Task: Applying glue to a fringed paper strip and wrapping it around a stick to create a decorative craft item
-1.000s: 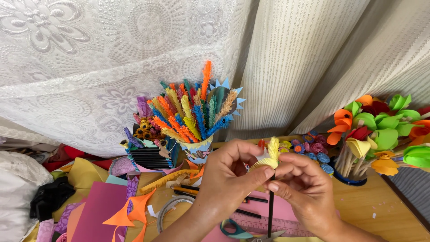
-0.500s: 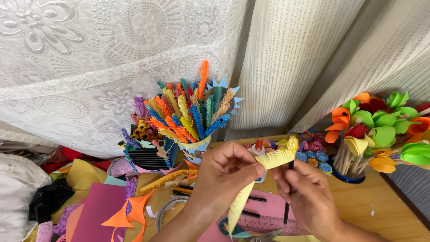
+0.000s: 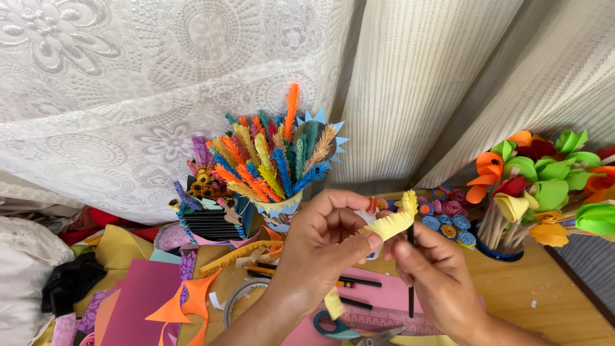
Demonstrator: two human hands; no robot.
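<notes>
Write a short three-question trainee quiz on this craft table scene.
1. True or false: the left hand pinches the yellow fringed strip.
2. What does the right hand hold? A) scissors B) black stick C) ruler
3. Fill in: the scissors lie on ____ paper.

Key: 1 true. 2 B, the black stick. 3 pink; the pink paper is under them.

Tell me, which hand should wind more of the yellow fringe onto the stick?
Probably the left hand: it pinches the yellow fringed strip at the black stick, which the right hand grips.
</notes>
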